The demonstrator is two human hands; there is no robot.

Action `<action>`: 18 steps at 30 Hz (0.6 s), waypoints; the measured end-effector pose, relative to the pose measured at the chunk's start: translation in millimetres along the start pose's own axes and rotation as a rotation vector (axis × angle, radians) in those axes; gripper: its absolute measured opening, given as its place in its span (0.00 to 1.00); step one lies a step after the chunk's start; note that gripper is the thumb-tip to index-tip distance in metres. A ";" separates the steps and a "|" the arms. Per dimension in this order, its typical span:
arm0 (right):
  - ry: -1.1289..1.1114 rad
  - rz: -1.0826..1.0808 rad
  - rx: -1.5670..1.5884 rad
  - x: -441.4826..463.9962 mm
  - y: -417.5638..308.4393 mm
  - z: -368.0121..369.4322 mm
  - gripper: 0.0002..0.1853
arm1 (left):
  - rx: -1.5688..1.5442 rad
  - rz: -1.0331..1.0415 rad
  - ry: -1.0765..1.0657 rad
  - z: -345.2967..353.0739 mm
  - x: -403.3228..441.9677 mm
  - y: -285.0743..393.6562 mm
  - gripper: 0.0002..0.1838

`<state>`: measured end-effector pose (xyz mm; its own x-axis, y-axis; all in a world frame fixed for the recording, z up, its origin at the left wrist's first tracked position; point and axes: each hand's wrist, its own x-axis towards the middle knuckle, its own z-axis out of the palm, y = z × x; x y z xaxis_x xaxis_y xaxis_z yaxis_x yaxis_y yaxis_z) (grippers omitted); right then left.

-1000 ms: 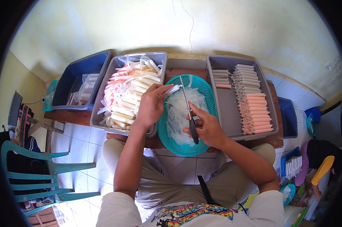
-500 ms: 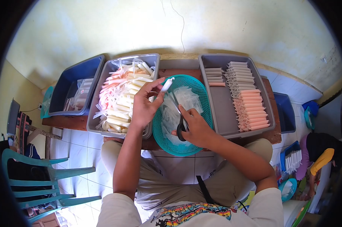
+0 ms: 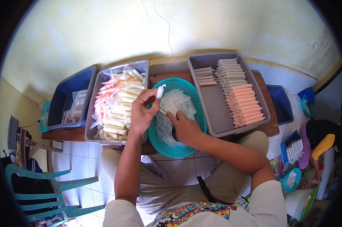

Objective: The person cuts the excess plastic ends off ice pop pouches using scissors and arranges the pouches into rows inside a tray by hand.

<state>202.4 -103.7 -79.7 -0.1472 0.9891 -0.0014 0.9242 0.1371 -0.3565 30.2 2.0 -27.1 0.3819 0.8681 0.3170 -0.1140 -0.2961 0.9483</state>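
My left hand pinches a white ice pop in a clear plastic tube, its knotted end pointing up. In my right hand is a pair of scissors with a dark handle. Its blades point left, close to my left fingers below the ice pop; whether they touch the plastic I cannot tell. Both hands are above a turquoise basket holding clear plastic scraps. To the left, a grey tub is heaped with untrimmed white, yellowish and pink ice pops.
At right, a grey tray holds neat rows of white and pink ice pops. Dark blue tubs flank the wooden table. A green plastic chair stands lower left. Another person bends over basins at far right.
The scissors have swung from pointing upward to pointing left, toward my left fingers. My right hand has turned with them. The whole view has shifted slightly.
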 end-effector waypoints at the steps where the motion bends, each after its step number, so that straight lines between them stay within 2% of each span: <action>1: -0.014 -0.006 0.005 0.2 -0.6 -1.6 0.48 | -0.001 0.002 -0.007 0.3 0.3 -2.3 0.18; 3: -0.023 -0.007 0.011 -2.0 -0.5 -4.2 0.49 | 0.042 0.028 -0.029 1.9 0.2 -5.2 0.17; 5: -0.023 -0.080 0.011 -5.3 0.5 -6.1 0.41 | 0.006 0.005 -0.029 6.1 -2.0 -6.3 0.17; 12: -0.103 -0.003 0.158 -16.0 7.3 -50.9 0.41 | -0.133 -0.018 -0.048 22.5 1.7 13.0 0.15; 14: 0.230 -0.207 0.288 -17.3 26.8 -63.9 0.33 | -0.183 0.009 -0.047 31.7 7.2 15.6 0.14; 16: 0.282 -0.126 0.365 -20.0 31.2 -103.8 0.31 | -0.125 0.016 0.070 46.7 12.2 20.8 0.13; 18: 0.334 -0.043 0.442 -21.7 42.7 -130.1 0.28 | -0.184 0.021 0.050 67.8 19.8 26.2 0.14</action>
<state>290.9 -112.4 26.7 0.0044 0.9564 0.2921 0.6732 0.2131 -0.7081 96.9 -15.6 3.0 0.3318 0.8826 0.3331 -0.2893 -0.2409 0.9264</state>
